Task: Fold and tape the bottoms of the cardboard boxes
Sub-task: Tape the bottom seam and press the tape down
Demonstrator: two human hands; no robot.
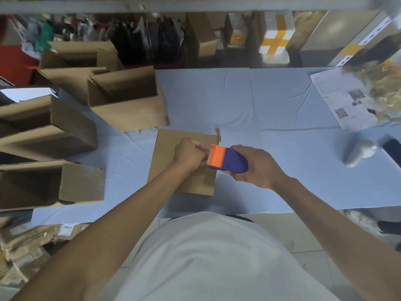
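Fingers point(200, 148), left hand point(187, 154): curled, pinching at the orange toothed edge of the tape dispenser; whether a tape end lies between them cannot be told.
Fingers, right hand point(255, 165): wrapped round the blue body of the tape dispenser point(226, 159), holding it above the right edge of the box.
Tape dispenser: orange cutter end pointing left, blue body to the right, between the two hands.
Cardboard box point(171, 157), item in work: brown, a flat face turned up, on the tabletop point(271, 105) at centre, just beyond the person's torso; both hands over its right part. A small cardboard tab point(218, 134) projects at its far right corner.
Open cardboard boxes, left side: one point(128, 98) standing far-left of the centre box, opening upward; two point(45, 124) point(52, 183) at the left edge, openings facing left; further ones point(76, 59) behind.
Tabletop: covered in pale blue cloth, creased.
Printed sheet point(338, 98): far right, with QR codes, partly under a clear plastic bundle point(382, 88).
Grey rounded object point(360, 152): right, near a dark phone-like slab point(392, 148) at the frame edge.
Shelving point(195, 5): far side, holding bags and cartons, blurred.
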